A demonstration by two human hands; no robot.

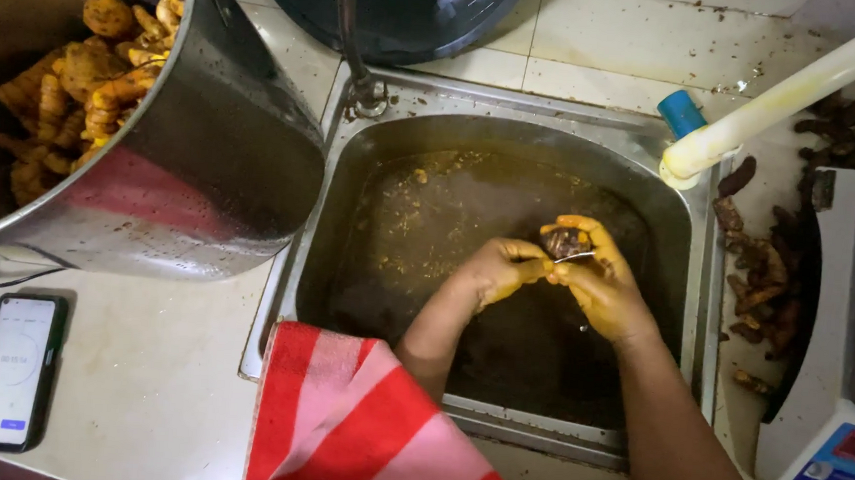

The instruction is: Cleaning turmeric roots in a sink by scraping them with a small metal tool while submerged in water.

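A single dark, unpeeled turmeric root (563,242) sits between the two hands, held up over the middle of the steel sink (515,136). The right hand (600,282) curls round it from the right and below, fingers closed on it. The left hand (501,267) presses in from the left, its fingers closed and meeting the right hand at a thin metal blade or scraper (575,257) that lies against the root; which hand grips that blade cannot be told. Both hands are stained deep yellow.

The sink holds murky brown water with yellow peel scraps (429,220) floating toward its far left side. One tap pipe (347,24) rises behind the basin. A red and pink striped cloth (354,425) hangs over the near rim, just under the left forearm.

To the left on the surface (147,371) one large steel pot (223,156) leans tilted, filled with many peeled orange turmeric pieces (93,76), too many to count. One phone (17,370) lies flat near the front edge, screen lit.

To the right of the sink a heap of dark unpeeled roots (760,283) lies, again beyond counting, beside one weighing scale (849,450). One pale pipe (789,95) with a blue cap (680,111) beside it slants in from the upper right
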